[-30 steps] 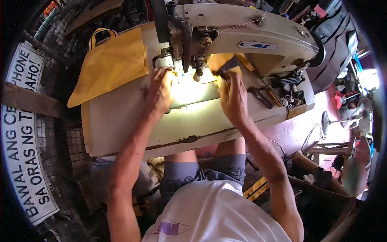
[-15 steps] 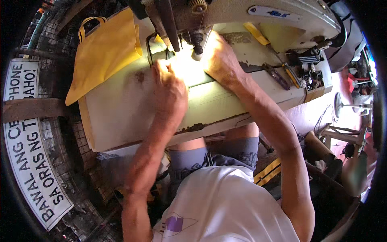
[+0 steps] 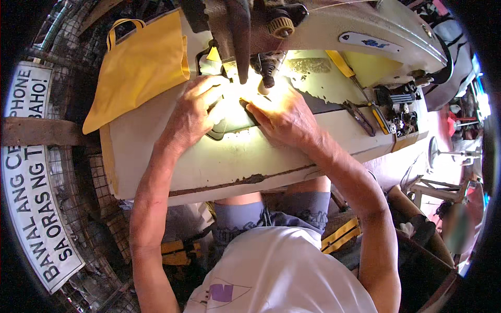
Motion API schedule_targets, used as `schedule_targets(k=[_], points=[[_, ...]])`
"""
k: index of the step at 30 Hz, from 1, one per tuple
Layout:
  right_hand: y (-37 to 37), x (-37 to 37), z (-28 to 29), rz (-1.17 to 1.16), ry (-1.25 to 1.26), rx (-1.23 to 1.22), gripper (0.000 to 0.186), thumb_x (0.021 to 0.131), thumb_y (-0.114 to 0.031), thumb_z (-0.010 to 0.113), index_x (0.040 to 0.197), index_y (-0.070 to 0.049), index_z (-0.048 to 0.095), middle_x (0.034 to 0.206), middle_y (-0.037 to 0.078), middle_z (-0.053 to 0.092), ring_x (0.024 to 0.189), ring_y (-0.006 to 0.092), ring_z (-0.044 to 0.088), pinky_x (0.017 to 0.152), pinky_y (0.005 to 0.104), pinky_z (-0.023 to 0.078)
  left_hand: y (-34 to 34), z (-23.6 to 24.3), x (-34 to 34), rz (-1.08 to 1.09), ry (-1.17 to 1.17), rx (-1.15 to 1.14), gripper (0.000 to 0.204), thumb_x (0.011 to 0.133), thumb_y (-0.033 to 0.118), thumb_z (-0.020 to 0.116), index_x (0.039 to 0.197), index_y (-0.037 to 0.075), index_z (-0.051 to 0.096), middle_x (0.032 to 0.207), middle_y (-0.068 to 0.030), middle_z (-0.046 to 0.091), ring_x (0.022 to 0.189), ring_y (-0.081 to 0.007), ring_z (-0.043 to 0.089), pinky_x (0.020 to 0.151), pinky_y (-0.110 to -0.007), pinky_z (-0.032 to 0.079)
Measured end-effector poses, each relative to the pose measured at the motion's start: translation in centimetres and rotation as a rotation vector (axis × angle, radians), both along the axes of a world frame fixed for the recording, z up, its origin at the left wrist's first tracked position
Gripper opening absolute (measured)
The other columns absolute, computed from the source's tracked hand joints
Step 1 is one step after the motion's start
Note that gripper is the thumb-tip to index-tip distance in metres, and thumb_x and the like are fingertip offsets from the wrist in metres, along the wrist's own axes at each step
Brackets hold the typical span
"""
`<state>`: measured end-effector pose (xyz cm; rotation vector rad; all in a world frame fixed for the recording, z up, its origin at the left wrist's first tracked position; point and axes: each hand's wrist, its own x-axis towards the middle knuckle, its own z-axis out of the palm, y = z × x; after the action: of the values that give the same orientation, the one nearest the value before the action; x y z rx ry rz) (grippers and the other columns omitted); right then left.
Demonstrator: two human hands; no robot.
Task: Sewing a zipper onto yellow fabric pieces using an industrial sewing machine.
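Observation:
A beige sewing machine [image 3: 365,21] stands over its pale table top [image 3: 219,172], its lamp lighting the needle area brightly. My left hand [image 3: 198,109] is curled at the left of the presser foot, its fingertips in the glare; what they hold I cannot make out. My right hand [image 3: 279,115] is closed just below and right of the needle bar [image 3: 267,73], on something washed out by the light. A small yellow triangular piece [image 3: 213,54] shows behind my left fingers.
A yellow bag [image 3: 133,73] lies at back left. Pliers [image 3: 358,117], screwdrivers [image 3: 378,117] and a tray of small parts [image 3: 404,122] sit at right. A mesh wall [image 3: 99,177] with a white sign [image 3: 49,219] is at left. A standing fan [image 3: 434,152] is at far right.
The dark piece and yellow piece that were in my right hand earlier are now hidden at the needle. My right hand moved inward; my left hand has since shifted slightly left.

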<state>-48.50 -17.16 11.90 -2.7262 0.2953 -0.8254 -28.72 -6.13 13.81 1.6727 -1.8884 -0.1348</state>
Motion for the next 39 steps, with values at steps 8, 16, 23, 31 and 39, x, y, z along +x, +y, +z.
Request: schedule_targets(k=[8, 16, 23, 31, 39], points=[[0.5, 0.1, 0.0, 0.057, 0.029, -0.011, 0.028, 0.084, -0.020, 0.065, 0.109, -0.007, 0.064, 0.091, 0.012, 0.065, 0.081, 0.0310, 0.063, 0.072, 0.0421, 0.050, 0.2, -1.0, -0.5, -0.016, -0.025, -0.078, 0.024, 0.078, 0.002, 0.065, 0.102, 0.000, 0.068, 0.107, -0.0132, 0.065, 0.107, -0.0316, 0.061, 0.095, -0.041, 0.051], [0.5, -0.4, 0.2, 0.053, -0.023, 0.040, 0.027, 0.084, -0.017, 0.071, 0.108, -0.005, 0.068, 0.091, 0.013, 0.067, 0.081, 0.0315, 0.063, 0.070, 0.0422, 0.051, 0.4, -0.9, -0.9, -0.015, -0.111, -0.083, 0.031, 0.076, -0.001, 0.061, 0.106, -0.001, 0.067, 0.112, -0.0166, 0.061, 0.113, -0.0350, 0.055, 0.100, -0.043, 0.047], [0.6, -0.2, 0.5, 0.069, 0.013, 0.030, 0.027, 0.084, -0.015, 0.070, 0.109, -0.005, 0.067, 0.088, 0.014, 0.065, 0.079, 0.0314, 0.063, 0.068, 0.0423, 0.051, 0.3, -0.9, -1.0, 0.006, -0.071, -0.066, 0.031, 0.076, -0.002, 0.061, 0.106, 0.000, 0.068, 0.112, -0.0149, 0.061, 0.112, -0.0334, 0.057, 0.100, -0.042, 0.047], [0.6, 0.0, 0.9, 0.072, 0.081, 0.056, 0.029, 0.085, -0.015, 0.067, 0.112, -0.004, 0.064, 0.086, 0.015, 0.063, 0.076, 0.0326, 0.061, 0.065, 0.0427, 0.050, 0.0, -0.1, -1.2, -0.008, -0.033, -0.079, 0.028, 0.076, -0.001, 0.062, 0.103, 0.002, 0.068, 0.110, -0.0127, 0.061, 0.112, -0.0322, 0.057, 0.099, -0.041, 0.048], [0.1, -0.3, -0.3, 0.337, 0.037, -0.058, 0.023, 0.086, -0.017, 0.059, 0.105, -0.004, 0.060, 0.109, 0.011, 0.063, 0.094, 0.0301, 0.065, 0.075, 0.0414, 0.054, -0.3, -0.4, -0.9, -0.024, 0.030, -0.110, 0.028, 0.077, 0.002, 0.063, 0.104, 0.005, 0.070, 0.110, -0.0108, 0.061, 0.110, -0.0314, 0.057, 0.098, -0.040, 0.048]])
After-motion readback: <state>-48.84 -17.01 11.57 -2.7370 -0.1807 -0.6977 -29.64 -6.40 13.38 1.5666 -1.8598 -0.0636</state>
